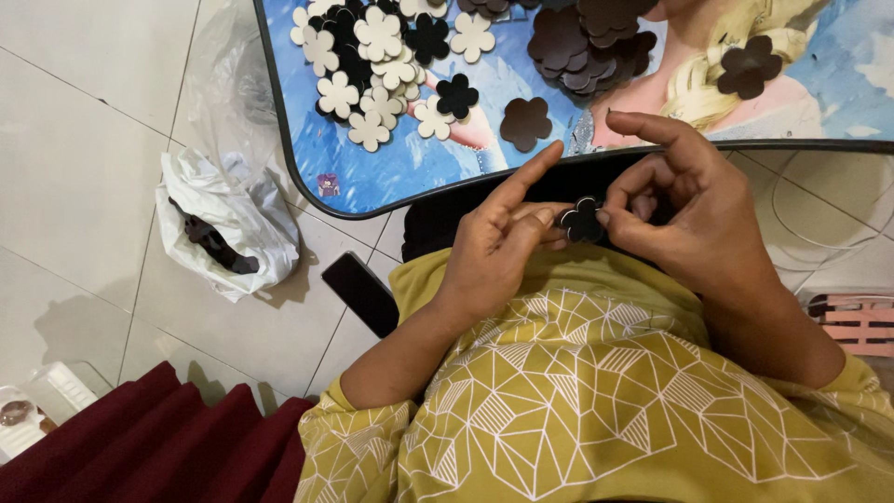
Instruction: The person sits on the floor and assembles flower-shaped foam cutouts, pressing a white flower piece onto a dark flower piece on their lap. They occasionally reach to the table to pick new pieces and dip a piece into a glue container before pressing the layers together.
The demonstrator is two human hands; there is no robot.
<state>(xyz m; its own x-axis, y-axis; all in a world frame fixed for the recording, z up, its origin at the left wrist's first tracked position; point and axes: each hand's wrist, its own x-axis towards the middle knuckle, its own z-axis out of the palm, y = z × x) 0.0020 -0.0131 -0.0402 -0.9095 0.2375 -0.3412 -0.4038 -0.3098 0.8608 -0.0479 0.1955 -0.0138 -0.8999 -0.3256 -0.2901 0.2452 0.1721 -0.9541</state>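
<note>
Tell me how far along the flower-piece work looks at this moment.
Already on the blue picture table: a mixed heap of cream and black flower cutouts and a stack of dark brown ones, plus loose single pieces. In hand: the left hand and right hand pinch one black flower piece together. Left: a white plastic bag on the floor shows dark material inside; how much is unclear.

Both forearms come up from the lower frame and meet in front of the torso. The left hand (498,247) lies palm down, forefinger stretched straight, thumb and other fingertips pinched together. The right hand (694,210) faces it, forefinger raised and crooked, thumb and middle finger pinched against the left fingertips.
</note>
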